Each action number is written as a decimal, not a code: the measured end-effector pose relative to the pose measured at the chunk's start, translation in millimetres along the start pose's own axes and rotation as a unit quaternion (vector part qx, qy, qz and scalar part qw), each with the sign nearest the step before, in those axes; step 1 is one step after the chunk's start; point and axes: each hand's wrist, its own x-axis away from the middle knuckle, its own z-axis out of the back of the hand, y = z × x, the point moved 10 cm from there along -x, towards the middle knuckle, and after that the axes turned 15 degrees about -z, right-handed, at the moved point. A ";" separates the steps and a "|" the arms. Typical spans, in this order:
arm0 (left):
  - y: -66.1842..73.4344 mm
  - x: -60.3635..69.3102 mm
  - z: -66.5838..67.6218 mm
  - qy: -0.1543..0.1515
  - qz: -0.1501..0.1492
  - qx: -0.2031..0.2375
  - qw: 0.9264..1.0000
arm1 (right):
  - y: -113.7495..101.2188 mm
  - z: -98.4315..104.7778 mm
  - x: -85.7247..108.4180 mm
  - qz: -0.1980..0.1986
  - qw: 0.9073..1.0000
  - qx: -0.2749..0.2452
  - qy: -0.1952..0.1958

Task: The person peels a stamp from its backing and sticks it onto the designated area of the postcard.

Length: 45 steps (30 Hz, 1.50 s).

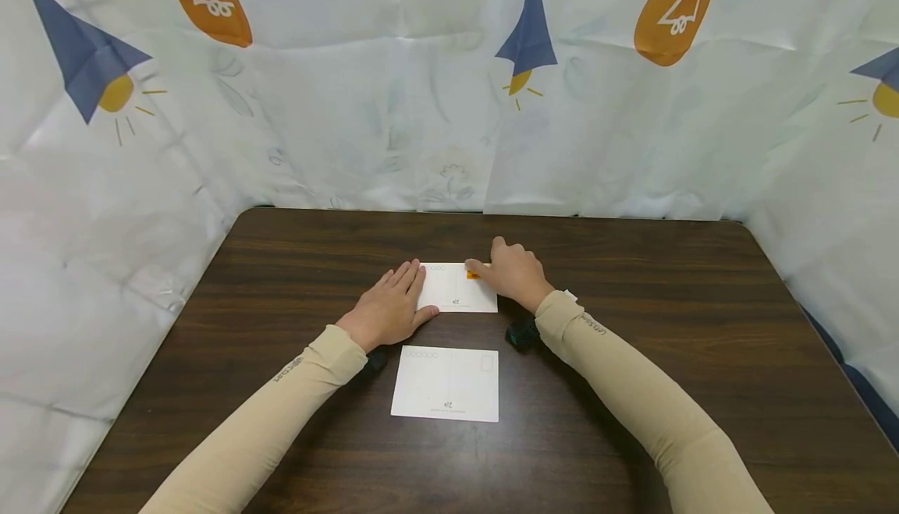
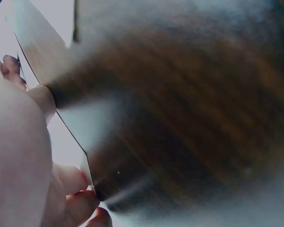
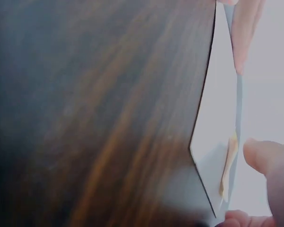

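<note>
Nearest the camera, 2 beige sleeves [image 1: 239, 428] reach over a dark wood-grain table [image 1: 281, 264]. Between them lies a white near postcard [image 1: 445, 383], apart from both hands, with an outlined box at its upper right. Just beyond it, a matching far postcard [image 1: 453, 289] lies on the table, the left hand [image 1: 393, 303] over its left edge with fingers straight. A small orange sticker [image 1: 473, 274] shows at that card's upper right, partly hidden by the right thumb. The right hand [image 1: 518, 271] has its thumb stretched out and its fingers loosely bent, gripping nothing visible; in the right wrist view, the thumb looks slightly apart from the sticker, whose edge seems a little raised. To do this well, the left hand should steady the card while the right thumb squares the sticker and presses evenly outward from its middle, without dragging it
</note>
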 end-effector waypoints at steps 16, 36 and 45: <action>2.3 -1.1 2.4 -0.002 0.004 -0.011 1.000 | 1.7 -8.4 -2.0 -0.002 0.998 0.054 -0.020; 1.8 -1.9 2.6 0.008 -0.001 -0.016 1.000 | 4.3 -8.1 1.9 0.023 0.999 0.033 -0.018; 2.5 -0.4 3.1 0.006 -0.001 -0.020 1.000 | 7.7 -2.6 3.5 0.067 0.996 -0.034 -0.051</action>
